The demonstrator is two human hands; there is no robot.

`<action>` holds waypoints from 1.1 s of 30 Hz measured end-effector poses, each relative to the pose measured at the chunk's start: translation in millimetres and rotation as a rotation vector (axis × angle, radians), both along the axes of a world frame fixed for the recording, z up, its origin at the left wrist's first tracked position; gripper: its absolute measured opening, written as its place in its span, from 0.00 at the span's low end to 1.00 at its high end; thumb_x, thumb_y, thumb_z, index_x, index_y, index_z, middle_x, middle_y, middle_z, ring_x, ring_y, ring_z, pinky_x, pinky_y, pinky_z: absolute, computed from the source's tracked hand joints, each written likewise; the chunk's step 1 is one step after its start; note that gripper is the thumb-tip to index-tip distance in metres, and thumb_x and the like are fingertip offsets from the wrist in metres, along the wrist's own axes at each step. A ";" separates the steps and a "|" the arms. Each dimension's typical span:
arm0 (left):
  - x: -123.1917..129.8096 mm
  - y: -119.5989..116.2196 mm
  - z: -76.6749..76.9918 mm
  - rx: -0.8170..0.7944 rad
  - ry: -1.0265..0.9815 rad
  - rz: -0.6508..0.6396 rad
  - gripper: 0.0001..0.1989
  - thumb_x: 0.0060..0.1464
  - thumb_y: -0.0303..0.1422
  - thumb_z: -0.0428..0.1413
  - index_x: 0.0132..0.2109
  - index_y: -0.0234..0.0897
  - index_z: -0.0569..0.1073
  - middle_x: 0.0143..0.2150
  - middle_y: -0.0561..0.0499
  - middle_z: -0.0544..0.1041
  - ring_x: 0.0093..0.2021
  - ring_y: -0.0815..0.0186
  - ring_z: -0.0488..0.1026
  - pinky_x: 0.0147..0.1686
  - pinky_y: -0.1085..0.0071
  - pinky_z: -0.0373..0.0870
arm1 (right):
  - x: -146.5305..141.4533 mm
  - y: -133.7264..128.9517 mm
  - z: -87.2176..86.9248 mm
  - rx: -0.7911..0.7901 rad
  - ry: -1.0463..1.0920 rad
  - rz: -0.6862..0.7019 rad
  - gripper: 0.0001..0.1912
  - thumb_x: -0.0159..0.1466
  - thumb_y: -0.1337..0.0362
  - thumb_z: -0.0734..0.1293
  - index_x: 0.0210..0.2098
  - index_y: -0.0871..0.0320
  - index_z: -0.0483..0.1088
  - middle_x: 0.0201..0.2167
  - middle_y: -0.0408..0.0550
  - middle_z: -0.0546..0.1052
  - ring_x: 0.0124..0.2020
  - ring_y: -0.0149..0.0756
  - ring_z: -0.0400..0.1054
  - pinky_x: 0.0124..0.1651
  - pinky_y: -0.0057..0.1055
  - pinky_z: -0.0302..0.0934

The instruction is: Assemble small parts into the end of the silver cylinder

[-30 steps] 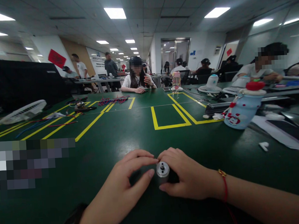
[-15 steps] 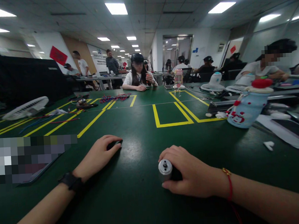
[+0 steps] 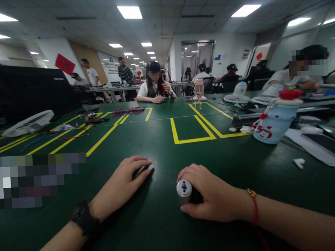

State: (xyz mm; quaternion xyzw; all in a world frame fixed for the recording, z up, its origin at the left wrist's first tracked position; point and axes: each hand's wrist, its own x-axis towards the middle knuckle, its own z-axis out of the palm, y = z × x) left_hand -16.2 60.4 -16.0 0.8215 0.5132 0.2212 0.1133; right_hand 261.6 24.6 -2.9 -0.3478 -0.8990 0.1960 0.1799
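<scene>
My right hand (image 3: 206, 194) is wrapped round a small silver cylindrical motor (image 3: 184, 189). The motor stands upright, its short shaft pointing up, and my palm and fingers hide its far side. To the left, my left hand (image 3: 130, 175) hovers low over or rests on the green table (image 3: 161, 230); which of these I cannot tell. Its fingers stretch toward the motor with a gap between thumb and forefinger, and no held thing can be made out there. A stretch of table separates this hand from the motor.
A blue bottle with a red top (image 3: 278, 121) stands at the right, near white scraps (image 3: 299, 162) and papers. Yellow tape (image 3: 195, 140) marks the table. Bundled wires (image 3: 129, 111) and a white fan (image 3: 29, 123) lie on the left. A person (image 3: 155, 85) sits opposite.
My left hand has moved to the right, closer to the motor. My right hand keeps its hold on the motor with hardly any motion.
</scene>
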 end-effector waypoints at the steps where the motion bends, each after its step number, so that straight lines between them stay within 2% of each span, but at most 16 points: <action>1: 11.6 -8.0 3.6 -0.012 -0.018 -0.039 0.15 0.62 0.42 0.51 0.53 0.46 0.75 0.55 0.49 0.73 0.55 0.57 0.69 0.57 0.58 0.65 | -0.3 0.2 -0.7 0.009 -0.002 0.000 0.20 0.56 0.59 0.72 0.45 0.58 0.67 0.43 0.50 0.72 0.42 0.42 0.61 0.46 0.39 0.56; 5: 52.8 -36.1 19.0 -0.087 -0.227 -0.216 0.13 0.64 0.36 0.51 0.53 0.48 0.75 0.54 0.50 0.73 0.54 0.60 0.70 0.56 0.59 0.67 | -1.6 0.6 -4.8 0.040 -0.010 0.005 0.19 0.56 0.59 0.71 0.44 0.59 0.66 0.43 0.50 0.71 0.42 0.42 0.61 0.47 0.40 0.56; 9: 68.4 -45.1 27.8 -0.105 -0.305 -0.258 0.12 0.63 0.30 0.53 0.49 0.49 0.78 0.49 0.51 0.75 0.49 0.62 0.72 0.51 0.63 0.69 | -2.2 1.0 -8.3 0.053 -0.019 0.004 0.21 0.56 0.58 0.71 0.46 0.59 0.66 0.44 0.50 0.71 0.43 0.43 0.61 0.47 0.40 0.56; 17: 71.0 -42.4 30.5 -0.106 -0.373 -0.282 0.11 0.61 0.26 0.56 0.40 0.47 0.81 0.45 0.54 0.75 0.45 0.66 0.73 0.47 0.70 0.68 | -1.7 3.1 -9.1 0.064 -0.030 0.010 0.17 0.57 0.58 0.71 0.41 0.58 0.65 0.41 0.48 0.71 0.41 0.42 0.61 0.45 0.39 0.56; 23: 62.1 -40.7 28.7 -0.037 -0.442 -0.190 0.07 0.61 0.28 0.56 0.39 0.44 0.79 0.42 0.54 0.75 0.43 0.66 0.73 0.45 0.70 0.68 | -1.7 0.9 -4.9 0.037 -0.018 -0.009 0.18 0.56 0.60 0.71 0.43 0.58 0.66 0.42 0.48 0.71 0.41 0.41 0.61 0.45 0.38 0.56; 29: 35.9 -32.0 8.2 -0.183 -0.190 -0.258 0.08 0.61 0.31 0.56 0.39 0.49 0.80 0.48 0.53 0.74 0.49 0.61 0.71 0.50 0.63 0.66 | -1.0 0.0 -2.9 0.008 0.002 -0.003 0.20 0.55 0.60 0.72 0.44 0.57 0.67 0.42 0.48 0.72 0.41 0.42 0.61 0.46 0.39 0.55; 33: 30.8 -29.9 3.8 -0.208 -0.066 -0.296 0.07 0.60 0.33 0.57 0.40 0.51 0.80 0.50 0.54 0.73 0.51 0.60 0.70 0.53 0.60 0.64 | -0.7 0.9 -2.5 -0.001 -0.004 -0.005 0.20 0.55 0.60 0.72 0.45 0.58 0.67 0.42 0.49 0.72 0.41 0.42 0.61 0.46 0.39 0.56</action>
